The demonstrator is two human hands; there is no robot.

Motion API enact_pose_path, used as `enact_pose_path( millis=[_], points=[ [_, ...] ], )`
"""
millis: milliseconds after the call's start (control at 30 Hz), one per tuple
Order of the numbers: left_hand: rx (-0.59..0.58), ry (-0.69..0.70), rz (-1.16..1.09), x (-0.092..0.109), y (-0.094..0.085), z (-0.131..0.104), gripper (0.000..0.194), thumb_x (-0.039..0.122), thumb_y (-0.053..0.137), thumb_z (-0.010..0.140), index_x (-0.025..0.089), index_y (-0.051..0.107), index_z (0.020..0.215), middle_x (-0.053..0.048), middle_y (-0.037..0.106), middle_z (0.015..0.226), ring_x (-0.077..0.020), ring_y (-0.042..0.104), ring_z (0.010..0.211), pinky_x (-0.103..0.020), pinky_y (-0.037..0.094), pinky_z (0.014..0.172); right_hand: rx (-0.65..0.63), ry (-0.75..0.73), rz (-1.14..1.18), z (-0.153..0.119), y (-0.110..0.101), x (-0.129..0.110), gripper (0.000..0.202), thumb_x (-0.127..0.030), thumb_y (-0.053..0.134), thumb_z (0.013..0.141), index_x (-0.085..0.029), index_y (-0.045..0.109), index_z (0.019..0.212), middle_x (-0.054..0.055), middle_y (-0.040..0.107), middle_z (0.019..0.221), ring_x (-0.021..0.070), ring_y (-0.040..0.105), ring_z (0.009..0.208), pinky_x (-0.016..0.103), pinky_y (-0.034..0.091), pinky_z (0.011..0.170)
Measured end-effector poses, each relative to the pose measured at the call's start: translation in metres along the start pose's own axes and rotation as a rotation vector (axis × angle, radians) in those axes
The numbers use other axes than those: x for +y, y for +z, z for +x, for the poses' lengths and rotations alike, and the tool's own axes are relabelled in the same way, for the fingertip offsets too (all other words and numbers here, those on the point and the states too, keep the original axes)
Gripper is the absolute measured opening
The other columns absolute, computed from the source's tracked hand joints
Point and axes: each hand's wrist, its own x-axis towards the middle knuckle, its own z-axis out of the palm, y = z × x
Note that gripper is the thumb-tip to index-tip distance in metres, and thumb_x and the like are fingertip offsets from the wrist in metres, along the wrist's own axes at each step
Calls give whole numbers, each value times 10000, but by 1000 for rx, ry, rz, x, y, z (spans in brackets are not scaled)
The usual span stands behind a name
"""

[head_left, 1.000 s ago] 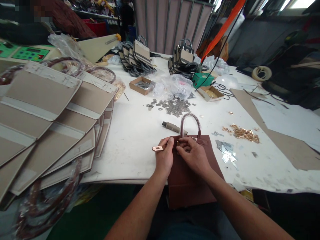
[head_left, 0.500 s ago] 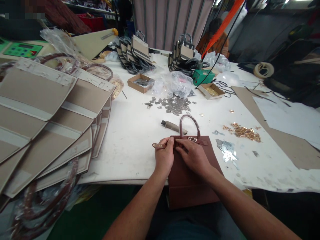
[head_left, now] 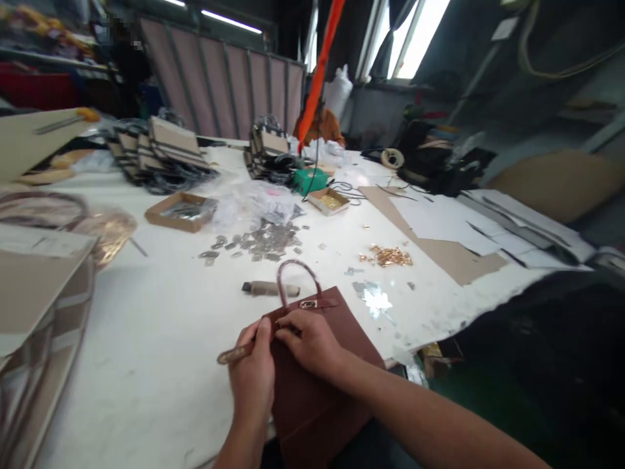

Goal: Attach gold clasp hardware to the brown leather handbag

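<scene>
A dark red-brown bag panel point(head_left: 322, 371) with a wrapped arched handle point(head_left: 297, 266) and a metal buckle point(head_left: 308, 304) lies over the table's front edge. My left hand point(head_left: 254, 365) is closed on a brown strap point(head_left: 235, 354), whose end sticks out to the left, at the panel's upper left corner. Beside it my right hand point(head_left: 312, 342) rests over the panel's top, fingers pinched at the same strap near the handle's left foot. The fingertips partly hide what lies between them.
Behind the panel lies a taped tool point(head_left: 271, 288). Grey metal plates point(head_left: 273, 240), gold pieces point(head_left: 388, 255) and shiny silver plates point(head_left: 375, 299) are scattered on the white table point(head_left: 161, 339). Beige panels point(head_left: 39, 280) are stacked at left. A person point(head_left: 319, 125) sits at the far side.
The view has swung to the right, so the table's things appear further left and the bag panel looks tilted. Both hands keep their places at the strap.
</scene>
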Motion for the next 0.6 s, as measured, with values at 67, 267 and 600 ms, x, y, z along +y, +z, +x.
enact_pose_path(
  millis=[67, 267, 600],
  points=[
    [-16, -25, 45, 0, 1, 6, 522, 648, 675, 814, 185, 743, 1044, -60, 753, 951, -266, 681, 893, -374, 549, 824, 1, 16, 34, 3, -5, 1, 166, -218, 724, 899, -294, 770, 1039, -5, 764, 912, 201, 718, 811, 290, 579, 762],
    [-33, -8, 277, 16, -14, 18, 602, 719, 643, 785, 251, 713, 1157, -52, 747, 996, -290, 691, 893, -435, 558, 828, 138, 61, -80, 11, -86, 21, 151, -315, 707, 923, -319, 783, 1054, -35, 770, 970, 173, 709, 842, 270, 567, 795],
    [45, 985, 841, 39, -19, 41, 697, 651, 513, 878, 102, 601, 1298, -233, 648, 1231, -428, 594, 1183, -640, 425, 1092, 523, 471, -517, 15, -261, 148, 163, -309, 650, 925, -221, 756, 1012, 34, 744, 1007, 218, 667, 891, 325, 480, 741]
  ],
)
